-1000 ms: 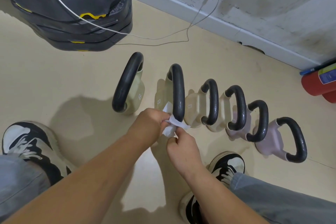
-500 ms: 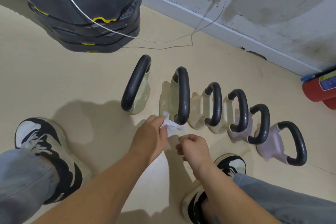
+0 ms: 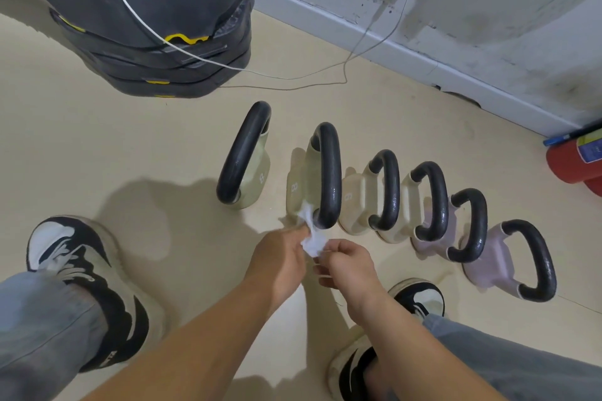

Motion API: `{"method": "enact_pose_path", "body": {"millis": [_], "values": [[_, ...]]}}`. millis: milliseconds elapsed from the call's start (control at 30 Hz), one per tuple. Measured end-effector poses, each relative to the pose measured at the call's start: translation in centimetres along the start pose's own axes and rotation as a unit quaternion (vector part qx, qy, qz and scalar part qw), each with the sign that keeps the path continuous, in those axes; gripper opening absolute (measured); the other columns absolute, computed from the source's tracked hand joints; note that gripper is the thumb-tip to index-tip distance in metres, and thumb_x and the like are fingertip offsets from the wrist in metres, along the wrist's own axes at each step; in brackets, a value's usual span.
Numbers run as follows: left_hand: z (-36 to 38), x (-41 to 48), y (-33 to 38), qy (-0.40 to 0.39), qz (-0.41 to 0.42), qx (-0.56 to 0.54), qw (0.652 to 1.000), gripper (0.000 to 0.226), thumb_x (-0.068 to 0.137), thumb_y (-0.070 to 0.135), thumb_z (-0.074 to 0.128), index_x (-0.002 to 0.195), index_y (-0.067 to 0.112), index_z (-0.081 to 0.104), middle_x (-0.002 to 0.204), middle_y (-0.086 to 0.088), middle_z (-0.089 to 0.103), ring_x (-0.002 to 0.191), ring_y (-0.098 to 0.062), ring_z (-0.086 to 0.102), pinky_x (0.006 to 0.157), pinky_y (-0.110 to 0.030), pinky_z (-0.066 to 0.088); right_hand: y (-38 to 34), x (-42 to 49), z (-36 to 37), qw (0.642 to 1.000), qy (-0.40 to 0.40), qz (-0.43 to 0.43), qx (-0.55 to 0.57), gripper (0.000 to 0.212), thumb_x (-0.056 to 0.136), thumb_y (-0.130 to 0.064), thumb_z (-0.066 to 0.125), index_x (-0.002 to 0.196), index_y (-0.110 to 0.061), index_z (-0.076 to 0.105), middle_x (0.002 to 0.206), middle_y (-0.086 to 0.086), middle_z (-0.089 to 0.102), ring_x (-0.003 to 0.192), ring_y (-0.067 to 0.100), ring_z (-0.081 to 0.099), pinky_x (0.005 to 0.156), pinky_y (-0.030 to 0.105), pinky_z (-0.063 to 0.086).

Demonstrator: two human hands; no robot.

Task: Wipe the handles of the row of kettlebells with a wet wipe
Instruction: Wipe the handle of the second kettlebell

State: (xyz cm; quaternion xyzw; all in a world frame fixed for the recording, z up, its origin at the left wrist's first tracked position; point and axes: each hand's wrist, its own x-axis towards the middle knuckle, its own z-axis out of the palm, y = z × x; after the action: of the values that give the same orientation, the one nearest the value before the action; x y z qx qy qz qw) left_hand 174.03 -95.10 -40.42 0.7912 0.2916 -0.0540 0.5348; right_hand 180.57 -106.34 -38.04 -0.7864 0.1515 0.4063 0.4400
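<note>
I hold the wet wipe (image 3: 312,239) pinched between my left hand (image 3: 280,259) and right hand (image 3: 350,265), at the near end of the second kettlebell handle (image 3: 330,172). Judged step: resetting the wipe. Next move: wrap it round this handle, then proceed to the third handle (image 3: 389,185).

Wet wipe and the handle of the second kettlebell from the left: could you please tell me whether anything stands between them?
Nothing visible does. The wet wipe, pinched by the left hand and right hand, lies right beside the near end of that black handle.
</note>
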Motion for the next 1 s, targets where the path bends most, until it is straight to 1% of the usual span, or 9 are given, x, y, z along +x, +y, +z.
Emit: {"method": "enact_pose_path", "body": {"millis": [167,300,400,433,500,567,767,900,1000], "values": [[-1.0,-0.1,0.5,-0.009,-0.041,-0.139,0.989,0.046,0.102,0.046,0.050,0.064,0.025,0.065,0.061,0.007,0.059,0.062,-0.009,0.055,0.064,-0.022,0.046,-0.4,-1.0,-0.2,0.996,-0.079,-0.038,0.008,0.032,0.084,-0.002,0.069,0.106,-0.023,0.079,0.099,0.005,0.080,0.095,0.018,0.075,0.090,0.038,0.058],[-3.1,0.5,2.4,-0.044,-0.038,-0.201,0.978,0.035,0.098,0.020,0.056,0.066,0.017,0.071,0.075,-0.016,0.071,0.071,-0.025,0.071,0.073,-0.035,0.063,-1.5,-1.8,-1.5,0.993,-0.061,-0.099,0.015,0.018,0.095,-0.016,0.070,0.085,-0.005,0.080,0.089,0.027,0.075,0.077,0.027,0.071,0.082,0.041,0.060],[-3.7,0.8,3.2,-0.074,-0.060,-0.168,0.981,0.012,0.084,0.023,0.066,0.091,0.032,0.070,0.077,-0.005,0.073,0.065,-0.032,0.072,0.062,-0.038,0.063,-2.5,-2.8,-2.1,0.989,-0.077,-0.127,-0.017,0.033,0.098,-0.012,0.055,0.081,0.012,0.069,0.083,0.028,0.074,0.070,0.029,0.066,0.072,0.040,0.056],[-4.0,0.7,3.3,-0.079,-0.063,-0.161,0.982,0.024,0.076,0.028,0.070,0.097,0.039,0.065,0.080,0.002,0.069,0.064,-0.029,0.071,0.059,-0.036,0.060,-3.0,-3.1,-2.2,0.987,-0.084,-0.133,-0.015,0.031,0.095,-0.008,0.050,0.078,0.013,0.063,0.081,0.027,0.074,0.068,0.029,0.064,0.071,0.040,0.054],[-4.4,0.6,3.4,-0.073,-0.044,-0.156,0.984,0.045,0.064,0.039,0.076,0.106,0.044,0.061,0.091,0.006,0.061,0.074,-0.021,0.066,0.062,-0.032,0.055,-4.0,-3.6,-2.4,0.985,-0.093,-0.144,0.005,0.023,0.091,-0.003,0.044,0.076,0.005,0.060,0.077,0.028,0.072,0.065,0.031,0.065,0.069,0.041,0.051],[-5.0,0.5,3.8,-0.060,-0.017,-0.162,0.985,0.035,0.066,0.039,0.084,0.096,0.034,0.067,0.095,0.004,0.057,0.077,-0.015,0.061,0.067,-0.027,0.052,-4.7,-3.7,-2.6,0.983,-0.090,-0.157,0.015,0.023,0.088,-0.003,0.045,0.075,0.007,0.061,0.070,0.029,0.065,0.060,0.031,0.064,0.067,0.041,0.048],[-7.2,1.3,4.2,-0.076,-0.070,-0.312,0.944,0.027,0.080,0.015,0.069,0.058,0.022,0.054,0.064,0.002,0.052,0.068,-0.021,0.049,0.068,-0.031,0.041,-5.8,-3.6,-3.1,0.983,-0.023,-0.147,0.107,0.022,0.070,-0.025,0.062,0.084,-0.008,0.060,0.076,0.012,0.046,0.073,0.027,0.043,0.072,0.038,0.039],[-7.1,2.1,4.8,-0.029,-0.122,-0.413,0.902,0.031,0.085,0.004,0.062,0.062,0.023,0.056,0.070,0.001,0.054,0.075,-0.025,0.051,0.074,-0.038,0.045,-6.4,-3.0,-3.4,0.955,-0.067,-0.112,0.268,0.014,0.066,-0.015,0.062,0.078,-0.009,0.060,0.085,0.014,0.049,0.079,0.031,0.047,0.074,0.039,0.039],[-6.8,3.3,5.0,0.038,-0.102,-0.345,0.932,0.014,0.089,0.014,0.064,0.080,0.024,0.065,0.080,0.004,0.064,0.080,-0.020,0.059,0.074,-0.030,0.048,-6.9,-1.9,-3.6,0.951,-0.041,-0.101,0.291,0.021,0.069,-0.007,0.061,0.075,-0.017,0.044,0.087,0.010,0.049,0.081,0.028,0.051,0.069,0.038,0.041]]}}
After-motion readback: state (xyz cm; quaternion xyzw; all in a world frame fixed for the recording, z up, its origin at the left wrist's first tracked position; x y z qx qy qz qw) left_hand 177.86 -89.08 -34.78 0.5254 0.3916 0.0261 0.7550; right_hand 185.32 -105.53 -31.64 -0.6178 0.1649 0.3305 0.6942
